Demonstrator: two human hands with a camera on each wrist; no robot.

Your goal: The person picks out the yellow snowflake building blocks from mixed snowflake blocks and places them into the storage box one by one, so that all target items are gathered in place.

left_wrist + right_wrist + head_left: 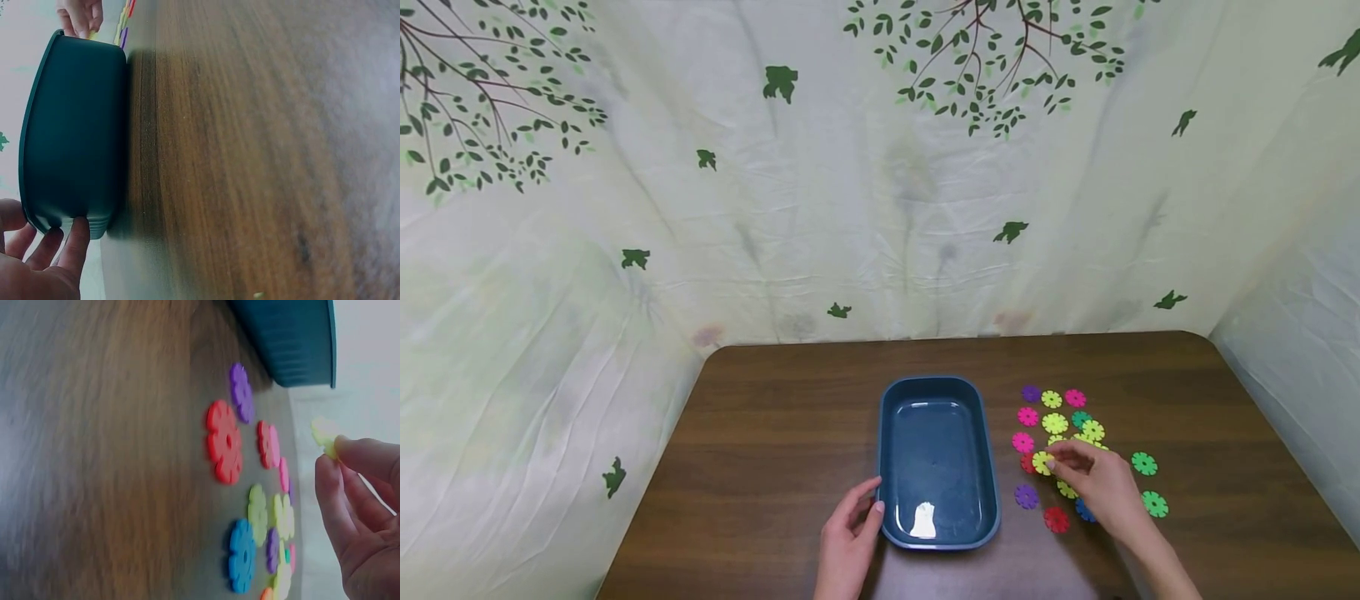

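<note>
My right hand (pixel 1103 485) pinches a yellow flower-shaped disc (pixel 324 432) between thumb and fingertip, lifted above the other discs. Beneath and around it lie several flower-shaped discs, among them a red disc (pixel 1056 520), a blue disc (pixel 242 555) and a purple disc (pixel 1026 497). My left hand (pixel 848 533) rests its fingertips against the outer left side of a deep blue rectangular tray (pixel 889 433), close to the rim. In the left wrist view those fingers touch the tray's outside wall (pixel 75 137). The inside of the tray shows only glossy reflections.
Two green discs, one of them the lower green disc (pixel 1155 503), lie apart on the right. Pink discs, such as the pink disc (pixel 1075 398), lie toward the back. The brown wooden table (pixel 760 450) meets a leaf-patterned cloth (pixel 850 208) at its far edge.
</note>
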